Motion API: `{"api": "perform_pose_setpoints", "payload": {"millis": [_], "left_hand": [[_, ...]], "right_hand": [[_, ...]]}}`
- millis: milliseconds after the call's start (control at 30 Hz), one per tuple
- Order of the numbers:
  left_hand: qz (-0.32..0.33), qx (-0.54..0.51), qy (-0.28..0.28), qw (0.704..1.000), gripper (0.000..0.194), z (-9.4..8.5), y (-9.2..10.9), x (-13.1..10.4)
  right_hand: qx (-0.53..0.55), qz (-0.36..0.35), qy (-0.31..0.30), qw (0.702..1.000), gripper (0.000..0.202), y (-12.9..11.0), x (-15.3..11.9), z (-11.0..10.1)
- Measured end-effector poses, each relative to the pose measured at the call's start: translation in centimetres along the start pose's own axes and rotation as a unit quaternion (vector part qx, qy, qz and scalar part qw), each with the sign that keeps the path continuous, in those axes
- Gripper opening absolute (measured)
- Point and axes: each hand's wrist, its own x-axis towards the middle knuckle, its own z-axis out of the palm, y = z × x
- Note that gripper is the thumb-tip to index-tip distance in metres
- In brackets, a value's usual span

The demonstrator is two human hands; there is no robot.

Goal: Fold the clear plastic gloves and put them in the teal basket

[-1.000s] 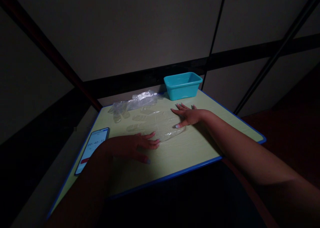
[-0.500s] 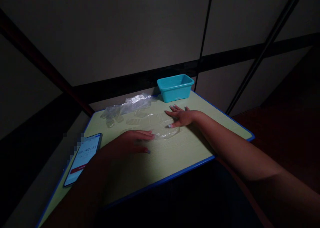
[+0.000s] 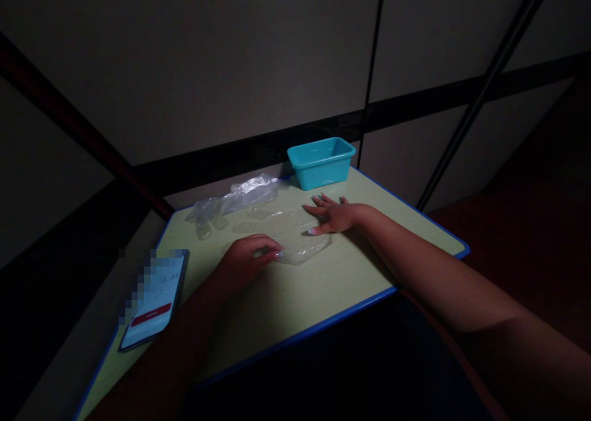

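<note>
A clear plastic glove (image 3: 295, 233) lies spread on the pale yellow table (image 3: 332, 279). My left hand (image 3: 252, 255) pinches the near left edge of this glove between thumb and fingertips. My right hand (image 3: 335, 216) rests palm down with its fingers spread, on the right part of the glove and the table beside it. Behind my left hand, more crumpled clear plastic (image 3: 253, 193) lies along the table's back edge, with finger-like parts hanging toward the front.
A turquoise plastic basket (image 3: 323, 165) stands at the back edge of the table, beyond my right hand. A phone (image 3: 159, 301) with a lit screen lies at the left edge, by my left forearm. Dark-striped cabinet panels rise behind the table.
The thumb and fingers of my left hand have closed together at the glove's edge; before, they were apart. My right hand has stayed in place.
</note>
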Motion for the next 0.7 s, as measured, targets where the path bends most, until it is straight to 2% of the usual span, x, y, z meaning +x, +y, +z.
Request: {"api": "perform_pose_setpoints", "payload": {"millis": [100, 367, 567, 633, 700], "left_hand": [[-0.007, 0.009, 0.025, 1.000, 0.016, 0.0, 0.0, 0.1], [-0.020, 0.037, 0.090, 0.995, 0.017, 0.2, -0.9, 0.6], [-0.041, 0.057, 0.128, 0.989, 0.017, 0.4, -1.8, 0.8], [-0.045, 0.061, 0.138, 0.988, 0.017, 0.4, -2.0, 0.9], [-0.048, 0.065, 0.143, 0.986, 0.016, 0.5, -2.1, 1.0]], "right_hand": [[0.009, -0.001, 0.005, 1.000, 0.094, 0.1, 0.1, 0.1], [0.022, -0.017, 0.045, 0.999, 0.075, 0.2, 0.4, 0.3], [0.111, -0.129, 0.132, 0.976, 0.056, 0.2, 0.7, 0.0], [0.156, -0.166, 0.138, 0.964, 0.050, 0.0, 0.7, -0.1], [0.191, -0.185, 0.117, 0.957, 0.047, -0.2, 0.5, -0.2]]}}
